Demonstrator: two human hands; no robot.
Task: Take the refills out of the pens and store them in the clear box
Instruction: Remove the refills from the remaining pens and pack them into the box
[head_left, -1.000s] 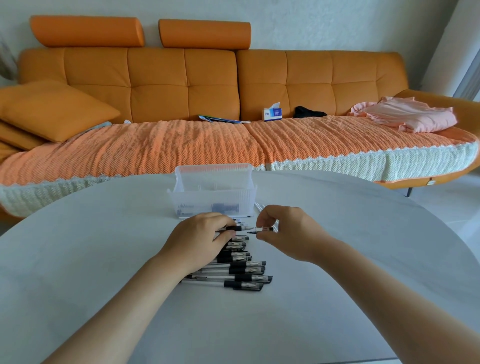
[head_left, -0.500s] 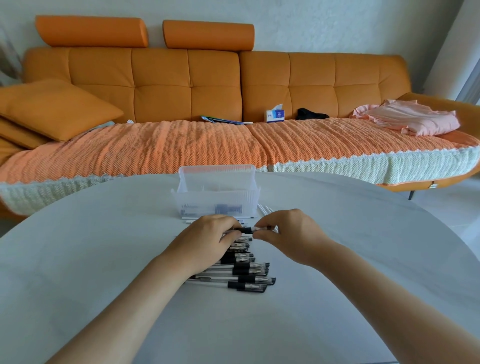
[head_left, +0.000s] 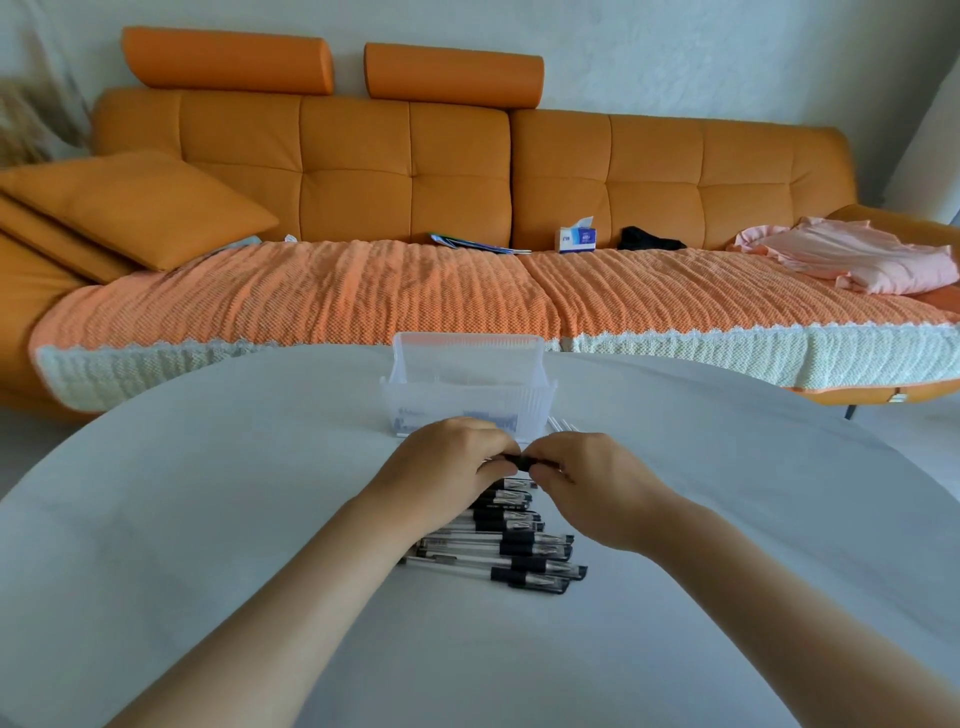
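Note:
A row of several clear pens with black grips (head_left: 511, 556) lies on the white table (head_left: 208, 519) in front of me. Over its far end my left hand (head_left: 441, 467) and my right hand (head_left: 592, 483) meet, both gripping one pen (head_left: 521, 462); only its black middle shows between the fingertips. The clear box (head_left: 467, 387) stands just behind my hands, its lid raised. Thin clear parts (head_left: 561, 426) lie by the box's right corner.
An orange sofa (head_left: 415, 171) with a knitted orange cover runs behind the table. On it lie cushions (head_left: 135, 208), a tissue box (head_left: 576, 240), a booklet, a black item and pink cloth (head_left: 857, 257).
My hands have closed together on the pen, and the bare tip that showed between them is now covered. The view has tilted slightly.

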